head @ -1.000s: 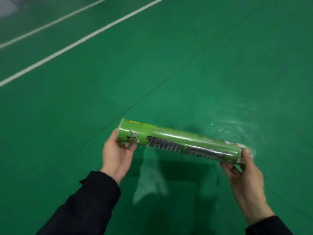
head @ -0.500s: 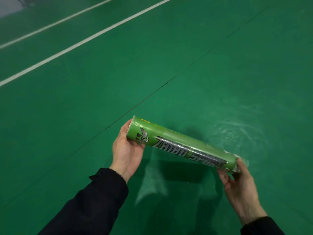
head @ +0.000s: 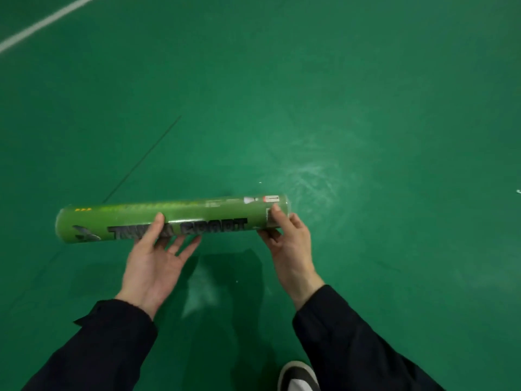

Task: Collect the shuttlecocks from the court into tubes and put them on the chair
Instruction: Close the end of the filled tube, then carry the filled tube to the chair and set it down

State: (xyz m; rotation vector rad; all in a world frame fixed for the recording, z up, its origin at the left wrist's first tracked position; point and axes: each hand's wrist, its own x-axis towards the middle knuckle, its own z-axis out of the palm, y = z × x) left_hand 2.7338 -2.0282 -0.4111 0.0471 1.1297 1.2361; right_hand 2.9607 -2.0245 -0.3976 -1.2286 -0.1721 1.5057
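Note:
A green shuttlecock tube with dark lettering lies almost level in front of me, above the green court floor. My left hand is under its middle, palm up, thumb on the front of the tube and fingers spread beneath it. My right hand grips the tube's right end, thumb on top and fingers curled below. Both sleeves are dark. No loose shuttlecock and no chair show in this view.
A white court line crosses the far left corner. A thin dark seam runs diagonally over the floor. A black and white shoe shows at the bottom edge. Small white specks lie at the right edge.
The tube has swung from slanted to nearly level. My left hand slid from the tube's left end to its middle. The view tilted further down, bringing a shoe into sight.

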